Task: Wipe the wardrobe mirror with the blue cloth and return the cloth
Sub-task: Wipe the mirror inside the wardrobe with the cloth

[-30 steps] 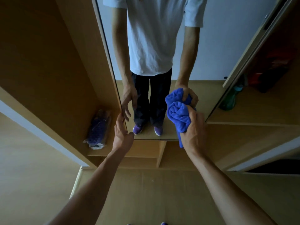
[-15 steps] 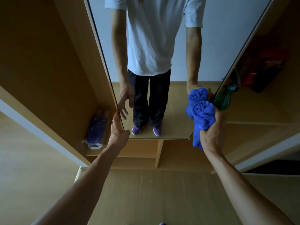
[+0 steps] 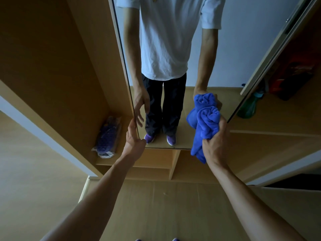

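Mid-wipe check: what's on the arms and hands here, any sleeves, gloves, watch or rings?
Both forearms are bare down to the wrists. The left hand and right hand wear no gloves, and no watch, band or ring shows. The reflection in the mirror shows a light short-sleeved T-shirt whose sleeves end above the elbows.

I record the right grip [image 3: 215,145] curled round the bunched blue cloth [image 3: 206,122], holding it against the lower right part of the wardrobe mirror [image 3: 243,49], one end hanging below the glass. The left grip [image 3: 133,138] rests with straight fingers along the mirror's left edge, near its lower corner. A wrapped package [image 3: 107,136] lies on the shelf beside it.
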`<move>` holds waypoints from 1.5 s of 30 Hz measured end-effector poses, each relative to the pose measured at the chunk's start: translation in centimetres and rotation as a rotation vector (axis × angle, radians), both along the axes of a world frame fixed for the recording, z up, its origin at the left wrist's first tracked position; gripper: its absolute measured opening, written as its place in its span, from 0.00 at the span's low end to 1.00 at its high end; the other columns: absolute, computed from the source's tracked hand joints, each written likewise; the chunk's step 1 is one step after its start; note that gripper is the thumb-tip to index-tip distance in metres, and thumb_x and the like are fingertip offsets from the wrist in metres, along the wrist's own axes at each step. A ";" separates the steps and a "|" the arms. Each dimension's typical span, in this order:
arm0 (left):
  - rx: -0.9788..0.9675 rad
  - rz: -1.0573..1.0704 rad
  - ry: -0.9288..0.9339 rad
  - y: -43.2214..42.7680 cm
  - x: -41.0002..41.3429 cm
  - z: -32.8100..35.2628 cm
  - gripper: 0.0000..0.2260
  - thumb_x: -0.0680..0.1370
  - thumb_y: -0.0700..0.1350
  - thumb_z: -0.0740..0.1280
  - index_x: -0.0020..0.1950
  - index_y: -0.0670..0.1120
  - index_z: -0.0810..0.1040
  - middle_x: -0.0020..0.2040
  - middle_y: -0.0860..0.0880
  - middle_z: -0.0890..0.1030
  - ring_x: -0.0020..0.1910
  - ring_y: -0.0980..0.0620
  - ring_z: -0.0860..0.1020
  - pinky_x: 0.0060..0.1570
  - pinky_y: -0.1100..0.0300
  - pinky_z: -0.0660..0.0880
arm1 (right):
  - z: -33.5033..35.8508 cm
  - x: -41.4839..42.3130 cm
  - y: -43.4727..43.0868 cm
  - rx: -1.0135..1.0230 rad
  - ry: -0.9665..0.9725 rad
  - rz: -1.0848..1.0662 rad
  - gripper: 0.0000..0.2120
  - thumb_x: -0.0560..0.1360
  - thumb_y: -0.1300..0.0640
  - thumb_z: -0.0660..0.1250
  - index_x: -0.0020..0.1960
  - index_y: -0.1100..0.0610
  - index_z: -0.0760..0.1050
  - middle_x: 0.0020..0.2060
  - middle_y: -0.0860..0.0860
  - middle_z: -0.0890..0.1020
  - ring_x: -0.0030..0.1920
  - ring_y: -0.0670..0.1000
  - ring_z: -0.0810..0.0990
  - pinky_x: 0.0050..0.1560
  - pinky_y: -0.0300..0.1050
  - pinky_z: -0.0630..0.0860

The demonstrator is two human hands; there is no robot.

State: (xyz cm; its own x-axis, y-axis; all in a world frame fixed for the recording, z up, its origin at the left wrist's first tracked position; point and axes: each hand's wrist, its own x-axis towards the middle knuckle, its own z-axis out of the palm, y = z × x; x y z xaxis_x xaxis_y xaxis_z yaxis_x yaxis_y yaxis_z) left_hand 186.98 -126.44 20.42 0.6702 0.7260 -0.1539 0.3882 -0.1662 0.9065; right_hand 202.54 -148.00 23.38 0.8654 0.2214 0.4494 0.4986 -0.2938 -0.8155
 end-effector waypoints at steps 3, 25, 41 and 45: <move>0.017 0.003 0.000 0.0 -0.1 0.0 0.42 0.74 0.32 0.64 0.81 0.60 0.51 0.77 0.48 0.62 0.64 0.54 0.64 0.44 0.65 0.68 | 0.7 -1.3 1.5 -0.031 -0.016 0.055 0.15 0.76 0.63 0.68 0.62 0.58 0.74 0.53 0.53 0.80 0.53 0.49 0.81 0.54 0.41 0.79; -0.059 -0.139 -0.143 3.0 -1.5 0.5 0.35 0.73 0.27 0.63 0.77 0.50 0.63 0.70 0.45 0.72 0.70 0.46 0.72 0.67 0.46 0.75 | -0.2 -7.5 12.9 -0.526 -0.259 0.312 0.30 0.71 0.42 0.62 0.72 0.49 0.71 0.54 0.51 0.75 0.51 0.53 0.76 0.44 0.51 0.79; 0.055 -0.083 -0.230 3.6 -1.3 -1.6 0.21 0.75 0.37 0.65 0.65 0.55 0.72 0.55 0.57 0.81 0.55 0.55 0.79 0.49 0.61 0.75 | -0.1 -6.2 13.0 -0.593 -0.569 0.336 0.30 0.69 0.46 0.73 0.69 0.54 0.75 0.54 0.55 0.75 0.52 0.54 0.76 0.47 0.48 0.78; 0.106 -0.065 -0.300 2.9 -1.2 -3.4 0.25 0.77 0.32 0.62 0.69 0.54 0.71 0.58 0.54 0.81 0.57 0.54 0.79 0.52 0.58 0.76 | -0.8 -6.0 12.8 -0.592 -0.656 0.329 0.28 0.69 0.51 0.75 0.68 0.55 0.75 0.53 0.56 0.76 0.51 0.55 0.76 0.45 0.49 0.77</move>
